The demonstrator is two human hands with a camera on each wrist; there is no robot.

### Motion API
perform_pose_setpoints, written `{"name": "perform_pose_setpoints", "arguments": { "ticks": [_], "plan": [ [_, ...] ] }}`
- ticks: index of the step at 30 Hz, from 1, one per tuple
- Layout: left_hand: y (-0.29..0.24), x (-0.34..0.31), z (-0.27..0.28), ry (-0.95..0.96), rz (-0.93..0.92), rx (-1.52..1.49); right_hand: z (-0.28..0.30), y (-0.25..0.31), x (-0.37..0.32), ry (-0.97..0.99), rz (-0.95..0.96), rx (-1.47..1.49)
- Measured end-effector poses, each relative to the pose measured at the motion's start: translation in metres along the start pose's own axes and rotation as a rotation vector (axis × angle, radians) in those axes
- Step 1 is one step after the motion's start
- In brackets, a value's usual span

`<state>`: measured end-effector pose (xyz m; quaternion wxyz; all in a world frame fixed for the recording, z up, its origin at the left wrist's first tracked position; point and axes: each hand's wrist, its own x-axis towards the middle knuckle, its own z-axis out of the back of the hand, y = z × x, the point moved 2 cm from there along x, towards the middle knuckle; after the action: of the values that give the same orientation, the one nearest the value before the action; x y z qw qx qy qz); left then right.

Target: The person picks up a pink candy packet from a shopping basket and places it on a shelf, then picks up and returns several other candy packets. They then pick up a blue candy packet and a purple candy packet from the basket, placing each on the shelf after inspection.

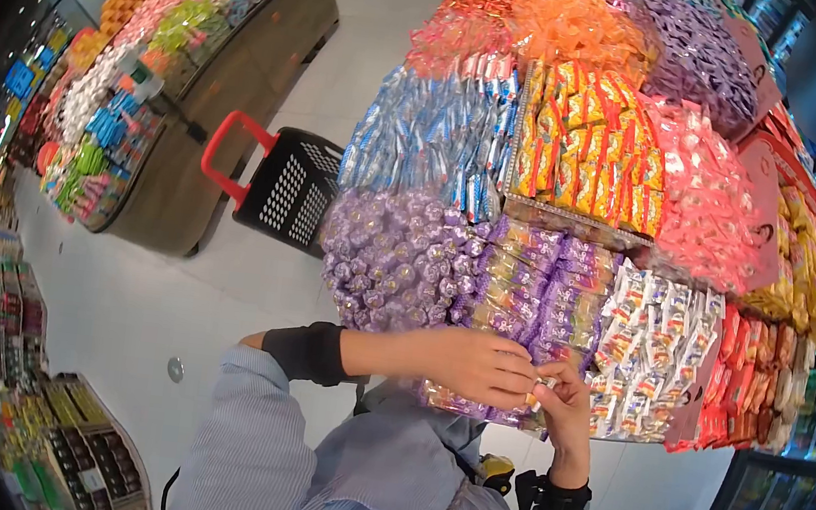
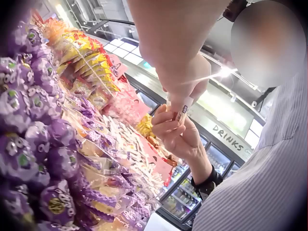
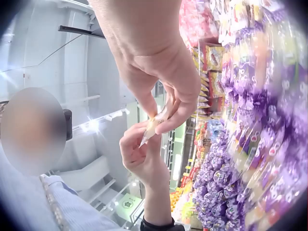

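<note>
Both hands meet over the near edge of the candy display, around one small white wrapped candy [image 3: 153,126]. In the head view the left hand [image 1: 491,367] reaches in from the left and the right hand [image 1: 564,406] from the right. Fingers and thumb of the right hand [image 3: 168,91] pinch the wrapper, seen in the right wrist view. The left hand [image 3: 144,161] holds its other end with curled fingers. Printed lettering shows on the candy [image 2: 183,111] in the left wrist view. White wrapped candies [image 1: 643,352] and purple packets [image 1: 515,287] lie just beyond the hands.
Purple round candies [image 1: 392,258], blue packets [image 1: 431,137], a yellow packet box [image 1: 591,150] and pink candies [image 1: 701,198] fill the display. A black basket with a red handle [image 1: 285,186] stands on the floor at left. Another candy stand [image 1: 213,112] is behind it; drinks fridges line the right.
</note>
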<state>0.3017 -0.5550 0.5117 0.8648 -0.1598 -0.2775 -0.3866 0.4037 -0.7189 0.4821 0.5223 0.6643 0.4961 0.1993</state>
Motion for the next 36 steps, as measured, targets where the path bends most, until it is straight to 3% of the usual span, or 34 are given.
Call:
{"name": "perform_pose_setpoints", "arguments": {
  "ticks": [4, 12, 19, 32, 36],
  "plan": [
    [-0.005, 0.035, -0.03, -0.044, 0.088, 0.06, 0.054, 0.012, 0.0, 0.084, 0.005, -0.154],
    [-0.023, 0.094, -0.087, -0.078, 0.184, 0.123, 0.128, 0.047, -0.018, 0.31, -0.215, -0.292],
    [-0.047, 0.105, -0.1, -0.036, 0.261, 0.197, 0.14, 0.043, -0.031, 0.447, -0.268, -0.343],
    [-0.095, 0.057, -0.101, -0.154, 0.806, 0.123, 0.127, 0.006, -0.06, 0.338, -0.264, -0.33],
    [-0.099, 0.051, -0.102, -0.098, 0.878, 0.121, 0.143, 0.002, -0.065, 0.298, -0.245, -0.332]
  ]
}}
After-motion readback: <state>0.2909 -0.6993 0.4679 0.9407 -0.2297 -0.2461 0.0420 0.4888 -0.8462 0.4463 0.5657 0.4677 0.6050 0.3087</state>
